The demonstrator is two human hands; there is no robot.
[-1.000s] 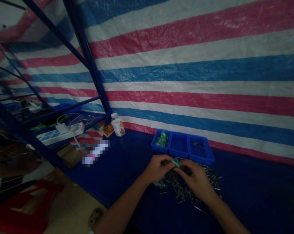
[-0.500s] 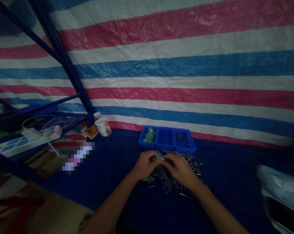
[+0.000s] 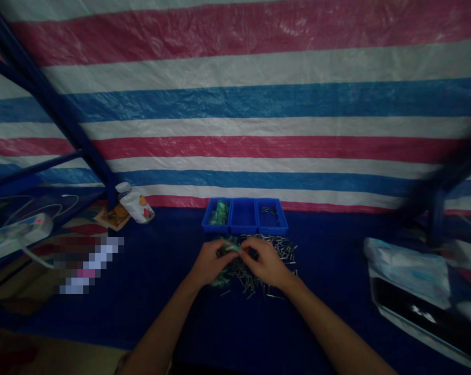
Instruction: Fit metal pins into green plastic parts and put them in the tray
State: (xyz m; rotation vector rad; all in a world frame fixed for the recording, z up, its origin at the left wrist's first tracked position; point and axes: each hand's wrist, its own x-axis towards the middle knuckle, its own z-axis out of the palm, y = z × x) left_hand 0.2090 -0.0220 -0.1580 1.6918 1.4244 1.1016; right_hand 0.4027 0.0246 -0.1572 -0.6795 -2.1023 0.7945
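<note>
Between my two hands is a small greenish clear plastic bag (image 3: 231, 246), held over a loose pile of thin metal pins (image 3: 248, 276). My left hand (image 3: 212, 260) pinches the bag's left side with thumb and fingers. On its right end, the fingertips of my right hand (image 3: 263, 259) are closed. What the bag contains is too blurred to make out. More greenish plastic (image 3: 220, 280) lies under my left hand. Just beyond the hands stands a blue three-part tray (image 3: 244, 229); green plastic bags (image 3: 220, 213) fill its left compartment, and a few metal pins (image 3: 270, 212) lie in the right one.
At the left are a white bottle (image 3: 137, 204), a brown packet (image 3: 112, 216) and a power strip (image 3: 28, 232) with cables. A plastic package (image 3: 411, 271) and a dark flat device (image 3: 426, 315) lie at the right. Striped sheeting (image 3: 259, 148) hangs behind the blue table (image 3: 149, 281).
The view has swung to the right, so the tray, bottle and hands sit further left. Both hands still hold the plastic bag, and the fingers have shifted slightly on it.
</note>
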